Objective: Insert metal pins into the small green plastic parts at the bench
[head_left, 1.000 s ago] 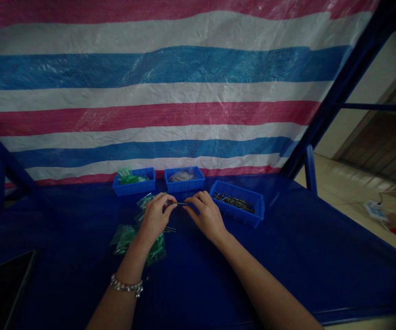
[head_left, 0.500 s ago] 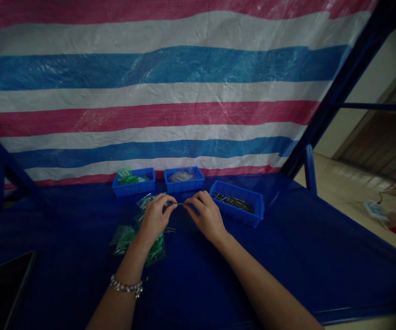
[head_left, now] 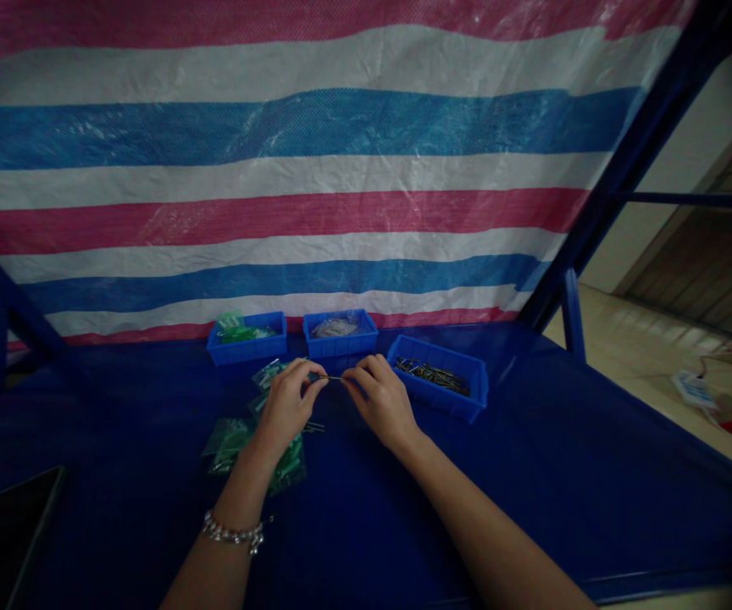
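Where the two hands meet above the dark blue worktop, the left hand and the right hand share one thin dark metal pin, which lies roughly level between them, clear of the surface. Each grip is narrow: thumb and forefinger pinch one end of the pin while the other fingers curl in. Holding so slender a piece at both ends probably keeps it steady and in plain sight.

Three small blue plastic bins stand in an arc just beyond the hands, presumably so that each stays within easy reach. The left bin holds green packets, and the middle bin holds a clear bag whose contents cannot be made out. The right bin, nearest the right hand, holds loose dark metal pins.

Clear bags of green parts lie under and beside the left wrist, which wears a silver beaded bracelet. A striped woven tarpaulin hangs behind the worktop.
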